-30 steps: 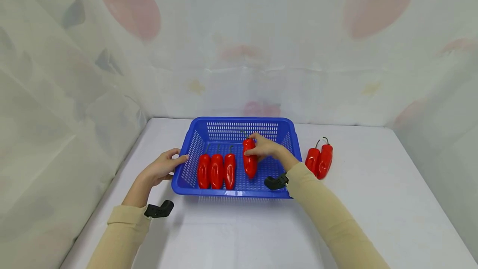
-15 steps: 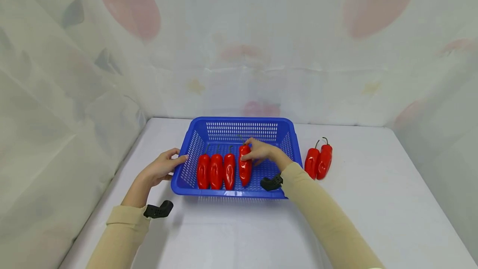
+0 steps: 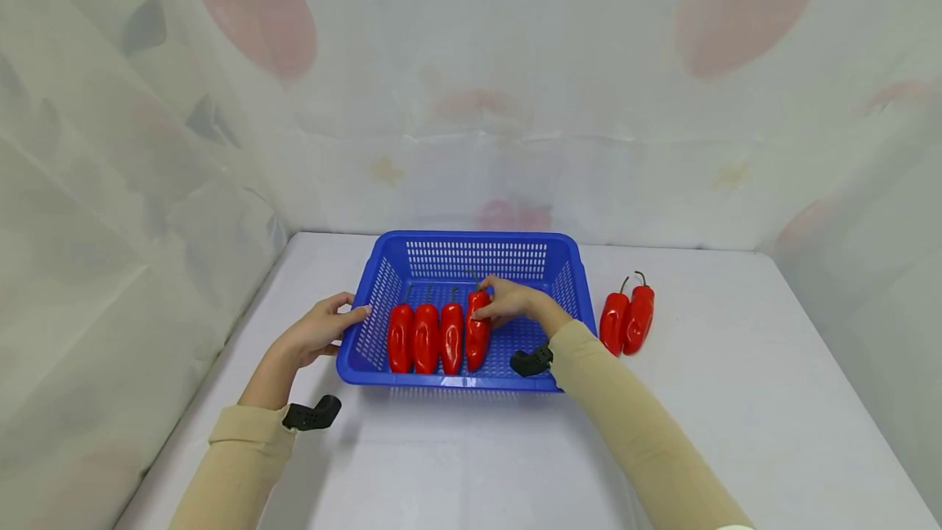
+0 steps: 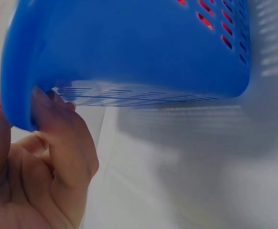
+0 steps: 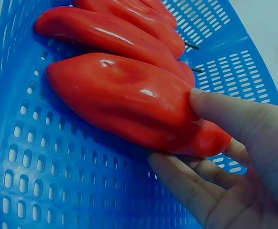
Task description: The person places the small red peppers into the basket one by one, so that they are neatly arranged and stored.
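A blue plastic basket (image 3: 471, 381) with slotted walls stands on the white table. My left hand (image 3: 324, 329) grips its left rim, thumb on top and fingers curled underneath, as the left wrist view shows. Inside, three red chili peppers (image 3: 426, 339) lie side by side at the left, stems toward the back. My right hand (image 3: 515, 301) holds a fourth red pepper (image 5: 124, 102) near its stem end, thumb on top and fingers beneath. That pepper lies low over the slotted floor, alongside the rightmost of the three.
Two more red peppers (image 3: 639, 319) lie together on the table (image 3: 736, 399) just right of the basket. A printed white cloth (image 3: 618, 88) hangs behind the table and down its sides. Black camera mounts (image 3: 312, 413) sit at both wrists.
My right hand has moved left and slightly toward me with the pepper, bringing it down close beside the row. The left hand has stayed on the rim.
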Tool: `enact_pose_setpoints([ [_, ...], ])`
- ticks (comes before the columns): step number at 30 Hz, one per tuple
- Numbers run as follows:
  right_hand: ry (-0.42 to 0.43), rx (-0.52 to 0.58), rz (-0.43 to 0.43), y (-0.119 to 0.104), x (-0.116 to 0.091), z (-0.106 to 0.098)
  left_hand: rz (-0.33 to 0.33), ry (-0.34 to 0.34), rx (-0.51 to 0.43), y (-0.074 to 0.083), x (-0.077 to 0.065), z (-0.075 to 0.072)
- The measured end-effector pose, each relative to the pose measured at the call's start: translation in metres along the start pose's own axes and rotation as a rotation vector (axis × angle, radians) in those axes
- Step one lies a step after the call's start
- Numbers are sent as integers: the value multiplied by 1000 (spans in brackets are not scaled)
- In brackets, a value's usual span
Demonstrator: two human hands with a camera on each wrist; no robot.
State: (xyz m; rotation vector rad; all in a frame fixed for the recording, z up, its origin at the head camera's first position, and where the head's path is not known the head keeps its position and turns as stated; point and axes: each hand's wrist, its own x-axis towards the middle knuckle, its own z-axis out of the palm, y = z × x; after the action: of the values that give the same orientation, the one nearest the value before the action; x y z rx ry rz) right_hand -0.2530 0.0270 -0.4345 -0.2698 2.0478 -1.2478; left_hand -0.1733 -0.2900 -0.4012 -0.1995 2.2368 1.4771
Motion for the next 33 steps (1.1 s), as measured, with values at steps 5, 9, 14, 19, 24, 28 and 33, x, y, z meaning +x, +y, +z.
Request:
enact_pose_setpoints([
  [5,10,-58,7,2,2,0,0,1,2,0,0,0],
  [9,11,-120,19,3,2,0,-1,3,-1,0,0,0],
  [14,-2,-136,40,4,3,1,-1,4,0,0,0,0],
  [19,-27,-81,64,4,3,2,0,0,-5,-1,0,0],
  [24,-52,-67,82,5,3,3,1,2,-1,-1,0,0],
  [28,-70,-75,92,5,3,3,1,3,4,0,0,0],
  [33,-87,-66,96,6,4,3,1,4,3,0,0,0],
])
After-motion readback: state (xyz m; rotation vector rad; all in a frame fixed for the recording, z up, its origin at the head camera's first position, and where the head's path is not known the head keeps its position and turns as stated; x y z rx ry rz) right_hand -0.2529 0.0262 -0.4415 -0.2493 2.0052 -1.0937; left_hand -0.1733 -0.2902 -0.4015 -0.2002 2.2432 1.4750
